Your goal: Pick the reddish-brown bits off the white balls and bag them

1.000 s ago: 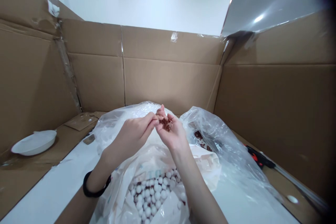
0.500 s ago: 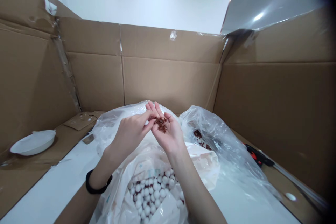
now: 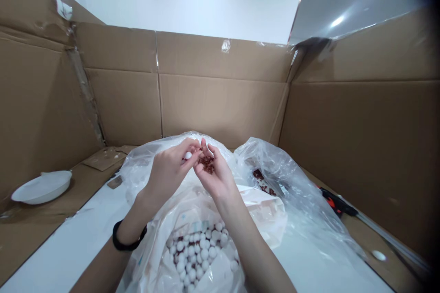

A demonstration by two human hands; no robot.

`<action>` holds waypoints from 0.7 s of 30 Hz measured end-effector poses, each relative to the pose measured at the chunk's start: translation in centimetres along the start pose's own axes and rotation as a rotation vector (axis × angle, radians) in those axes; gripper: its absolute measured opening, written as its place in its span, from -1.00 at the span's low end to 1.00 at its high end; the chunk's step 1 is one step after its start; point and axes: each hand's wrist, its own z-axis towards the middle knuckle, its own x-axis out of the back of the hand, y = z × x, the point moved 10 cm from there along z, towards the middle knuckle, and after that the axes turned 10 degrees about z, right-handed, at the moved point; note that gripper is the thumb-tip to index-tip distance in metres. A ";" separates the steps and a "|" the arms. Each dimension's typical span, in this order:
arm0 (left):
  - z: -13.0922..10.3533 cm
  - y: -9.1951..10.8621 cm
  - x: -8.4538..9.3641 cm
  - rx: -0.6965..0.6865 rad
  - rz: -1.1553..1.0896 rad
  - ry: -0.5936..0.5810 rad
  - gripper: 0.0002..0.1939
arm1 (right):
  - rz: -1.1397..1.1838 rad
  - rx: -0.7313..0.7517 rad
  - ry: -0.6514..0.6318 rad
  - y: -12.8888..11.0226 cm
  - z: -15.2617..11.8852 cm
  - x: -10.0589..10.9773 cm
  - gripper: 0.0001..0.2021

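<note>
My right hand [image 3: 217, 179] is turned palm up and cupped, with a small heap of reddish-brown bits [image 3: 206, 163] lying in it. Over its fingers, my left hand [image 3: 172, 161] is closed, holding a small white ball [image 3: 188, 155] by the thumb; its fingertips reach the edge of the heap and are partly hidden. Below both hands a clear plastic bag [image 3: 154, 256] lies open, filled with many white balls [image 3: 202, 254] with reddish-brown bits among them.
A second clear bag [image 3: 302, 206] on the right has more dark red bits [image 3: 263, 183] inside. A white bowl [image 3: 41, 187] stands at left on cardboard. At right lie a black-and-red-handled tool [image 3: 338, 203] and a loose white piece [image 3: 378, 255]. Cardboard walls [image 3: 223, 105] surround the white table [image 3: 68, 247].
My right hand's fingers have curled up more around the bits, and it has shifted slightly left. The white ball in my left hand shows more fully.
</note>
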 end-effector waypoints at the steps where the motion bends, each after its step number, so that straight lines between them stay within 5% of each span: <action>1: 0.0 -0.1 0.4 0.015 0.004 0.031 -0.90 | 0.001 0.020 -0.019 -0.2 0.2 -0.1 -0.79; 6: -0.2 -0.5 1.8 0.048 0.015 0.126 -0.90 | -0.369 0.143 -0.238 -1.5 0.3 -2.2 -0.60; 10: -0.2 -0.4 2.1 0.046 0.010 0.137 -0.89 | -1.032 0.577 -0.447 -3.7 -2.3 -5.7 -0.59; 12: -0.3 -0.3 2.1 0.042 0.001 0.134 -0.88 | -1.296 0.681 -0.537 -3.2 -3.6 -6.8 -0.61; 15: -0.3 -0.2 2.0 0.022 -0.018 0.129 -0.87 | -1.448 0.639 -0.601 -2.4 -4.1 -7.1 -0.63; 21: -0.2 -0.1 2.0 -0.017 -0.122 0.099 -0.85 | -1.314 0.468 -0.636 -1.7 -3.5 -6.8 -0.63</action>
